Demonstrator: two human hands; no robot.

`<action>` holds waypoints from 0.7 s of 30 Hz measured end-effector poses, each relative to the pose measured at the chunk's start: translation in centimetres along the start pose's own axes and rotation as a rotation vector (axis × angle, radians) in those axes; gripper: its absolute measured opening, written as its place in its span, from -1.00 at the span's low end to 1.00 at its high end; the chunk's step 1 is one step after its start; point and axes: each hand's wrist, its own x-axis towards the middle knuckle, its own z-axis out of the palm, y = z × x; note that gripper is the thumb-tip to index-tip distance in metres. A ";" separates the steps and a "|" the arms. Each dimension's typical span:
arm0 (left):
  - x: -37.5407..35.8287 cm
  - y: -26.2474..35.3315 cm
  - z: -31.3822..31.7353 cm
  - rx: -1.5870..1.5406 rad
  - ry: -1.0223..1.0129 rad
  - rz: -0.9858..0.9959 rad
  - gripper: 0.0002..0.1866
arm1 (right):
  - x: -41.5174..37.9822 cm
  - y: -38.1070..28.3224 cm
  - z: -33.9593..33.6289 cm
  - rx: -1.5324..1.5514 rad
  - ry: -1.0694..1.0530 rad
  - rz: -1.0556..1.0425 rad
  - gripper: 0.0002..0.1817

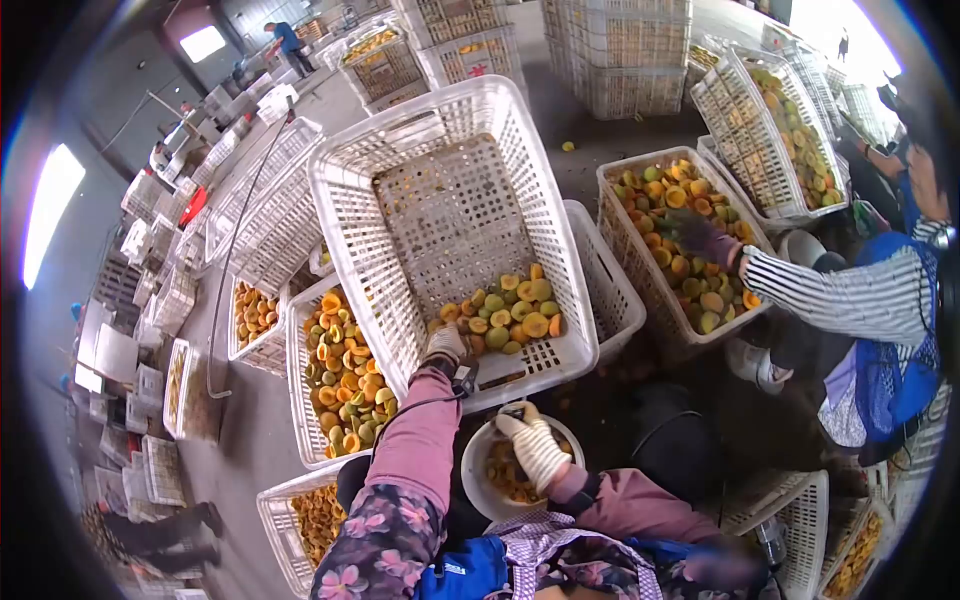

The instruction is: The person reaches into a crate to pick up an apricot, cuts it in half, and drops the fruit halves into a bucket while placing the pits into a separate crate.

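My left hand point(447, 343), in a pale glove, reaches into a large white plastic crate point(330, 185) that leans towards me. Its fingers close round a peach at the left edge of a pile of green-orange peaches point(510, 315) in the crate's lower end. Over a white bucket point(475, 480) below the crate is my right hand point(537, 452), in a striped cream glove. Its fingers are curled round a small dark object at their tips, whose kind I cannot tell. Orange-brown pieces lie inside the bucket, partly hidden by this hand.
Left of the tilted crate stands a crate of halved peaches point(345, 375). On the right, a co-worker's gloved hand point(700, 237) reaches into another peach crate point(690, 330). A dark bucket point(680, 450) stands right of mine. Stacked crates point(630, 60) rise behind.
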 end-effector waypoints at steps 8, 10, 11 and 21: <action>-17.2 7.3 -6.4 -2.021 -0.024 0.245 -0.68 | 0.2 -1.8 0.1 -0.083 0.000 -0.046 -0.69; -19.7 6.9 -5.2 -1.469 0.141 0.452 -0.65 | 0.0 -0.4 0.0 -0.109 -0.064 -0.140 -0.68; -20.2 7.0 -4.5 -1.023 0.323 0.537 -0.64 | -0.2 0.4 0.1 -0.254 -0.026 -0.258 -0.66; -22.0 7.3 -0.9 -1.957 -0.279 0.199 -0.61 | -1.3 3.2 -0.5 -0.858 0.062 -0.278 -0.62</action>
